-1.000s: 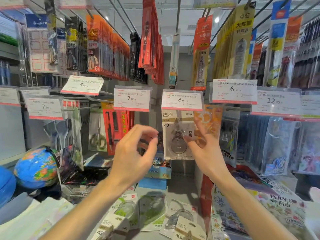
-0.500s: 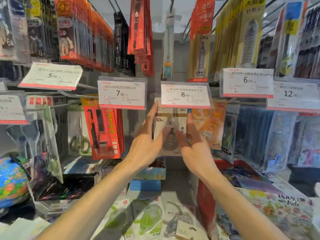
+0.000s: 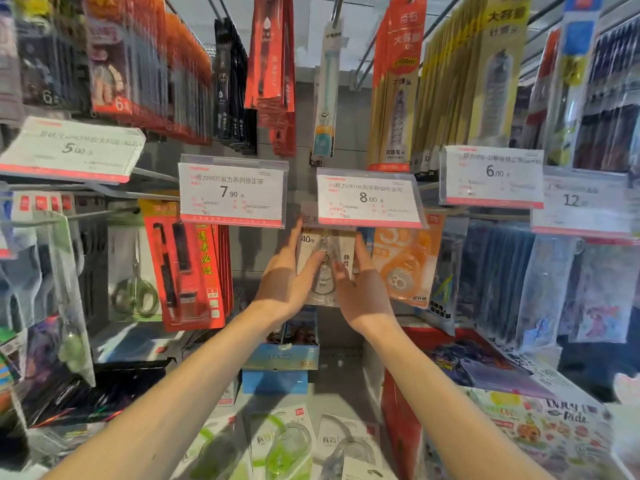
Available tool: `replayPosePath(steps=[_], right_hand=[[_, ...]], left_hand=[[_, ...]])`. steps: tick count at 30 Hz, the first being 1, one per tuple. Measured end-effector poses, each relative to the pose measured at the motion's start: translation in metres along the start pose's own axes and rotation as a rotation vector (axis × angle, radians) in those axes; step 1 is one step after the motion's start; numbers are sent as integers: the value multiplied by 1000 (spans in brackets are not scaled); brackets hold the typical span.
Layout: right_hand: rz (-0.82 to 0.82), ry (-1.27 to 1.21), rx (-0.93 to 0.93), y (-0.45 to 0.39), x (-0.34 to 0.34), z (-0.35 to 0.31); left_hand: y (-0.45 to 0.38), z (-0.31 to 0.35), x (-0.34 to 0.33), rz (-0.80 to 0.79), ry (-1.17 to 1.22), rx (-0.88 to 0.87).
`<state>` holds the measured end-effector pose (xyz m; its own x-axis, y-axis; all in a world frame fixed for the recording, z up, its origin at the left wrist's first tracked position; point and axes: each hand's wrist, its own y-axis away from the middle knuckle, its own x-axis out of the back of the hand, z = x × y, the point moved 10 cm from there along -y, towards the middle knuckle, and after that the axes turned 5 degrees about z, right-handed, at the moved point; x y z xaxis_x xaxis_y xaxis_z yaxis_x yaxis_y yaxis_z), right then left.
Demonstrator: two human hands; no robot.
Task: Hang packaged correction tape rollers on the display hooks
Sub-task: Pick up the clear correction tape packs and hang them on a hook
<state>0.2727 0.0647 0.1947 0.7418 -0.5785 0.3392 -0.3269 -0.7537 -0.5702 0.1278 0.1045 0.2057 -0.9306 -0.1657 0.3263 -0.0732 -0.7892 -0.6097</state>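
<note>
Both hands are up at the middle of the rack, pressed to one pack of correction tape point(image 3: 323, 261) that hangs just below the 8.00 price tag point(image 3: 369, 199). The left hand point(image 3: 287, 282) lies flat along the pack's left edge, fingers straight and pointing up, thumb crossing onto its front. The right hand point(image 3: 363, 289) does the same on the right edge, palm turned inward. So the pack is held between two flat, open palms rather than pinched. Its top edge disappears behind the price tag, and I cannot tell whether it sits on a hook there.

Room is tight on the right: an orange pack point(image 3: 403, 265) hangs just beside the right hand, nearly touching its knuckles. On the left there is more space, a bare strip of grey back panel between the left hand and the red pen packs point(image 3: 187, 268), under the 7.90 price tag point(image 3: 232, 194). The two tags jut forward over the hands, close above the fingertips.

Below the wrists the shelf drops away to a small blue box point(image 3: 277, 375), well clear. Nearer still, more tape packs with green rollers point(image 3: 280, 445) lie flat on the near shelf between the forearms.
</note>
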Motion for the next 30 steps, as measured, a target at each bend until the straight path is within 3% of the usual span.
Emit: replayPosePath(steps=[4,7,13,21,30], right_hand=[[-24,-58,10,2,6,-2],[-131,-114,49,11,14,2],[-244,-233,-52,52,50,5],[-197,-471,-162,130,93,10],[-196,-470,-249,193,80,21]], left_hand=[[8,3,6,-12,19,9],[24,7,20,-6,57,-6],[72,6,63,72,85,40],[175,8,113,193,159,113],[237,-17,139,231,338,218]])
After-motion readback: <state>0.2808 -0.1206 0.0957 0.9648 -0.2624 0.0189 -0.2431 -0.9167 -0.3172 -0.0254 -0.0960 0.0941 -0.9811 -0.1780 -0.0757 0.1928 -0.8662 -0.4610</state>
